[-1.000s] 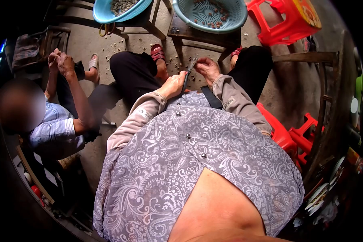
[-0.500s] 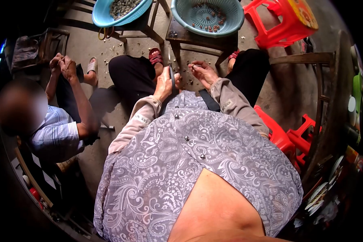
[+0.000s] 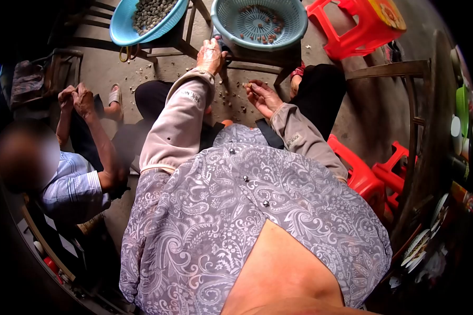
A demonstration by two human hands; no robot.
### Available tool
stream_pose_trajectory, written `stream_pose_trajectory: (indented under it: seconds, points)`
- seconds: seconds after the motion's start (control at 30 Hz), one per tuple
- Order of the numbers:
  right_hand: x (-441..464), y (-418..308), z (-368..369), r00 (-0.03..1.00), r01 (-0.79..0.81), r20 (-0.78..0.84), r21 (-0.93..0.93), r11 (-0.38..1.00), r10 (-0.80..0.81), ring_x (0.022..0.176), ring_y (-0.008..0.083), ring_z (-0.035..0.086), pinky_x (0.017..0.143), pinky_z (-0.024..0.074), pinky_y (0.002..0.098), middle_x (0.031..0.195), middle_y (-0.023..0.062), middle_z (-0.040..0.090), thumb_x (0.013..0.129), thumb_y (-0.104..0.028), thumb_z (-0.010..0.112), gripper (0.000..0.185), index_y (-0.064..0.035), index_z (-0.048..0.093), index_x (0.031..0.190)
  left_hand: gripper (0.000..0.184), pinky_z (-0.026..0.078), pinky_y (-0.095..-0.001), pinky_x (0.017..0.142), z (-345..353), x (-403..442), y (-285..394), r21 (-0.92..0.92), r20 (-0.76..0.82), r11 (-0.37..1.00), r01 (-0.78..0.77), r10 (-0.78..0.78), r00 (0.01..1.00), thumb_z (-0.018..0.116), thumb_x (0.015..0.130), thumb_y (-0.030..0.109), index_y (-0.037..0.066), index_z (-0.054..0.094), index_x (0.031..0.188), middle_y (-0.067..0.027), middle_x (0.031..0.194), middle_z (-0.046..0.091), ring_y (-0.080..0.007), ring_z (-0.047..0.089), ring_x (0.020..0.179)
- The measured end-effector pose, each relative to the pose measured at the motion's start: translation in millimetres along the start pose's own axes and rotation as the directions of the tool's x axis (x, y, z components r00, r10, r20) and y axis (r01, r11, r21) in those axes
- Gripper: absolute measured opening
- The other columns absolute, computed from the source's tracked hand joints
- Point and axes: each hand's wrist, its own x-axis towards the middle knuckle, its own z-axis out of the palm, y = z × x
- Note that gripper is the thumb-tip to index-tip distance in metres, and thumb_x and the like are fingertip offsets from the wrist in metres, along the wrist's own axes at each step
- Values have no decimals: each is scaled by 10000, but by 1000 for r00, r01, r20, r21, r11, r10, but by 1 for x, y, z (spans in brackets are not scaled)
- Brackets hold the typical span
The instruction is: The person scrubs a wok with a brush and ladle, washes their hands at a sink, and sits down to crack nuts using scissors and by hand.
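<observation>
While left hand (image 3: 211, 56) is by wooden stool (image 3: 268, 58) — two basins (image 3: 294, 29).

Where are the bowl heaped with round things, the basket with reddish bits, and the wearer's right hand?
Bowl (image 3: 122, 22): head view, left inner wall.
Basket (image 3: 227, 22): head view, left inner wall.
Right hand (image 3: 266, 98): head view, middle of the hand.

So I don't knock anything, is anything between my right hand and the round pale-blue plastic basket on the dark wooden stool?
The front of the dark wooden stool shows between your right hand and the basket; nothing visible stands over its near rim. Your left hand is off to the left.
</observation>
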Motion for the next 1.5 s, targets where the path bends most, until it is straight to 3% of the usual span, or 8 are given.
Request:
stream_pose_trajectory:
  seconds: [0.17, 0.23, 0.3, 0.83, 1.23, 1.27, 1.4, 1.5]
  points:
    - [-1, -2, 2, 1000, 26, 1, 29, 999, -26, 847, 153, 632, 726, 555, 250, 964, 89, 647, 882, -51, 579, 118, -59, 629, 989, 220, 472, -358, 820, -9, -21, 16, -34, -157, 997, -72, 66, 985, 604, 805, 89, 40, 588, 1019, -143, 947, 582, -278, 569, 930]
    - [1, -2, 1, 999, 49, 11, -1, 999, -49, 842, 147, 633, 720, 554, 247, 961, 79, 649, 877, -58, 588, 120, -68, 626, 991, 211, 504, -300, 714, -1, -53, 18, -513, -39, 853, -98, 91, 995, 615, 816, 76, 34, 597, 1022, -118, 860, 597, -195, 605, 794]
    - [6, 3, -5, 997, 76, 21, -51, 996, -75, 836, 142, 634, 708, 553, 242, 957, 67, 651, 871, -66, 601, 119, -79, 622, 988, 199, 499, -261, 629, -6, -90, 40, -634, -3, 755, -168, 215, 977, 633, 823, 84, 24, 600, 1009, -93, 821, 609, -142, 606, 706]
    - [0, 13, 1, 995, 88, -12, -383, 919, -101, 809, 107, 605, 691, 512, 224, 882, 1, 615, 846, -101, 649, 112, -87, 594, 942, 121, 484, -447, 624, 19, -123, 50, -399, 65, 909, -120, 158, 985, 551, 814, 95, 5, 493, 870, -235, 758, 602, -410, 604, 743]
    - [-6, 16, 3, 1000, 1, -26, -435, 901, -13, 742, 109, 604, 685, 517, 216, 831, 22, 611, 860, -125, 635, 100, -69, 573, 916, 137, 495, -422, 612, 27, -125, 43, -550, 134, 833, 61, 16, 991, 561, 796, 152, 17, 543, 784, -227, 701, 602, -404, 605, 702]
    - [-6, 15, 3, 999, -6, -34, -405, 914, -8, 733, 107, 605, 683, 518, 214, 829, 25, 616, 863, -122, 631, 97, -68, 576, 921, 106, 451, -308, 486, 35, -126, 39, -541, 21, 840, -25, 43, 999, 553, 816, 111, 6, 568, 817, -146, 627, 586, -218, 585, 539]
    - [3, 12, -1, 998, -18, -70, -238, 971, 1, 750, 97, 616, 666, 530, 209, 872, 40, 648, 874, -96, 611, 70, -66, 596, 936, 186, 362, -205, 402, 41, -123, 33, -851, 270, 414, 323, -183, 945, 487, 900, 168, 8, 579, 923, -15, 669, 580, -53, 491, 503]
    - [0, 10, 6, 999, 20, -31, -188, 982, -26, 786, 96, 614, 696, 526, 201, 895, 29, 651, 876, -98, 609, 109, -66, 604, 980, 179, 354, -205, 399, 37, -131, 41, -807, 149, 525, 271, -263, 953, 522, 908, 182, 15, 558, 962, -26, 686, 580, -48, 471, 491]
